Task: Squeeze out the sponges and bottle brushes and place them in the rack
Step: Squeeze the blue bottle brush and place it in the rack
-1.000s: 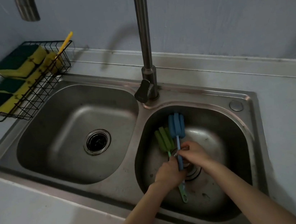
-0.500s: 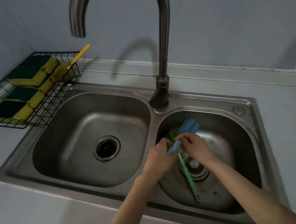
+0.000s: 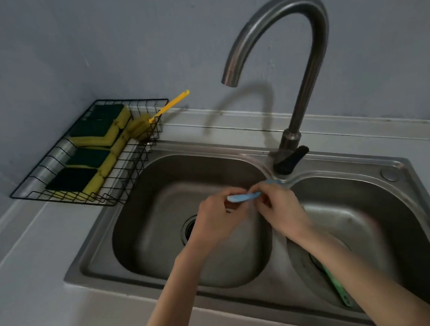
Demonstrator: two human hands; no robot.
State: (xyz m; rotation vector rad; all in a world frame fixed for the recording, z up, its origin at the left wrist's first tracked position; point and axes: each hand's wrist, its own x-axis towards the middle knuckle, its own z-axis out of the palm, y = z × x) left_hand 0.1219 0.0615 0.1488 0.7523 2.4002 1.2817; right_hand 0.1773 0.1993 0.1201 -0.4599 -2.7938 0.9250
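Both hands hold the blue bottle brush (image 3: 243,197) above the left basin (image 3: 162,224). My left hand (image 3: 217,221) pinches its handle end, and my right hand (image 3: 280,209) is curled round the other end, with a bit of blue showing past the fingers near the divider. The green bottle brush (image 3: 337,287) lies in the right basin (image 3: 379,212), partly hidden by my right forearm. The black wire rack (image 3: 127,169) at the back left holds several yellow-green sponges (image 3: 94,129) and a yellow bottle brush (image 3: 165,109) whose handle sticks out over the rim.
A curved steel faucet (image 3: 303,74) rises behind the divider, its spout over the left basin. The left basin's drain (image 3: 189,227) shows beside my left hand. Grey countertop (image 3: 31,269) surrounds the sink, and a wall stands behind it.
Both hands lifted the blue brush out of the right basin and carried it left, over the left basin. The green brush stayed in the right basin. The camera tilted up and left.
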